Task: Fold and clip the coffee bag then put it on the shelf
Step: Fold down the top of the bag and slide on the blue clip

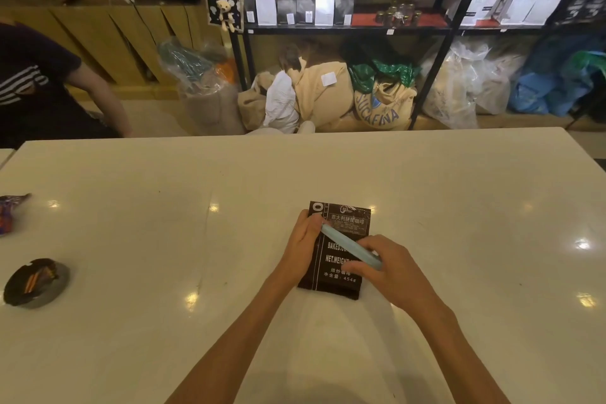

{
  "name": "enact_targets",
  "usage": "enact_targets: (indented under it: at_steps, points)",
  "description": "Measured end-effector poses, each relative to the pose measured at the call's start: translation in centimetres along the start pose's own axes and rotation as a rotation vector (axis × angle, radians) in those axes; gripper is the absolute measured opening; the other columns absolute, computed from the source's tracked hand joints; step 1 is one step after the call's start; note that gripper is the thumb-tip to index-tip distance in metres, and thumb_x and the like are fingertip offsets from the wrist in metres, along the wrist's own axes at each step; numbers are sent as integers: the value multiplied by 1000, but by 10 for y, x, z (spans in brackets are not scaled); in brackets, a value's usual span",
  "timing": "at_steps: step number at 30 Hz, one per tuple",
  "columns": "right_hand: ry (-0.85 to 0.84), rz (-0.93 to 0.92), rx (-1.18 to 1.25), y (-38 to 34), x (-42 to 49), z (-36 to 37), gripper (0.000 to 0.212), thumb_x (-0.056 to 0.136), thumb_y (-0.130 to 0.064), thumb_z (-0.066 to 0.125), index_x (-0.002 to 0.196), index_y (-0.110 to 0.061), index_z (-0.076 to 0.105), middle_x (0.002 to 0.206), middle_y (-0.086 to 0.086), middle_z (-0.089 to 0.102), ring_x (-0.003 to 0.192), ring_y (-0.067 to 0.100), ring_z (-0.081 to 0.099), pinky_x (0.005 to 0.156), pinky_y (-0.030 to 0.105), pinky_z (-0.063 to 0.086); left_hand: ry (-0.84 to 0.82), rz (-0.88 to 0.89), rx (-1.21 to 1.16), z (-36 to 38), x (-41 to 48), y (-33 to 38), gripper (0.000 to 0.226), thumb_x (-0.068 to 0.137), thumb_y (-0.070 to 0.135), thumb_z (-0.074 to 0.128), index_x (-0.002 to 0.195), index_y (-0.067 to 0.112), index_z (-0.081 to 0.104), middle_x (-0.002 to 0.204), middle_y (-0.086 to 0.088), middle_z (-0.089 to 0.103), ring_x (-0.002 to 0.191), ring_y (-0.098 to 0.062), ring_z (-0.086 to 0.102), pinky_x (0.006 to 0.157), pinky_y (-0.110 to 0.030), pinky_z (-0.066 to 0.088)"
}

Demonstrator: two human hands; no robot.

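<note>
A black coffee bag (341,233) with white print lies flat on the white table (328,167), a little right of centre. A long pale-blue clip (347,244) lies slanted across the bag. My left hand (303,243) pinches the clip's far left end at the bag's left edge. My right hand (387,267) grips the clip's near right end over the bag's lower right part. The black metal shelf (347,30) stands beyond the table, with white and dark bags and small jars on it.
A dark wrapper on a grey dish (34,282) and a colourful packet (10,211) lie at the table's left edge. Another person (42,82) stands at the far left. Sacks and plastic bags (380,98) fill the floor under the shelf.
</note>
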State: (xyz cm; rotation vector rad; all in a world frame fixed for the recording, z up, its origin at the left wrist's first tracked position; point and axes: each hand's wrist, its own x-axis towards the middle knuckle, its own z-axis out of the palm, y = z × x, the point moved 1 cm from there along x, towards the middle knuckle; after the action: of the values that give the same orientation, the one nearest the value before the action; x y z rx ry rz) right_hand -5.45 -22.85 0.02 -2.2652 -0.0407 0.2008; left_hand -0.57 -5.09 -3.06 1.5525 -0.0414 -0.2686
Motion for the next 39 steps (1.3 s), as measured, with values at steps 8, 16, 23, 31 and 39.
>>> enact_targets:
  at_steps: [8, 16, 23, 31, 39]
  points:
    - [276, -267, -2, 21, -5, 5, 41, 85, -35, 64, 125, -23, 67, 100, -4, 63, 88, 5, 59, 68, 8, 50, -69, -83, -13, -2, 1, -1, 25, 104, 28, 39, 93, 21, 60, 114, -23, 51, 98, -24, 60, 80, -32, 54]
    - [46, -165, 171, 17, -15, 2, 26, 86, -41, 60, 111, -39, 66, 116, -13, 55, 109, -4, 53, 78, 10, 50, -1, -63, 42, -4, 5, -3, 28, 103, 31, 38, 88, 22, 61, 110, -17, 52, 99, -31, 61, 92, -48, 53]
    - [232, -123, 280, 44, -32, -38, 12, 91, -24, 65, 99, -27, 73, 106, -16, 65, 73, 3, 62, 57, 15, 49, 32, 114, 90, -7, 4, -8, 25, 100, 15, 49, 119, 24, 61, 116, -1, 58, 105, -21, 61, 84, -33, 56]
    - [136, 152, 324, 53, -9, -76, 15, 93, -10, 63, 101, -12, 76, 77, 3, 67, 51, -2, 52, 54, 11, 45, 170, -104, -210, -6, 2, -9, 68, 85, 13, 73, 137, 39, 38, 110, -16, 69, 91, -31, 73, 74, -49, 61]
    - [32, 139, 422, 29, 31, -32, 20, 88, -13, 70, 106, -20, 66, 96, 7, 74, 65, 10, 59, 57, 24, 48, 125, -87, -70, -1, 5, -14, 59, 90, 14, 66, 136, 35, 37, 116, -9, 65, 94, -18, 71, 73, -34, 62]
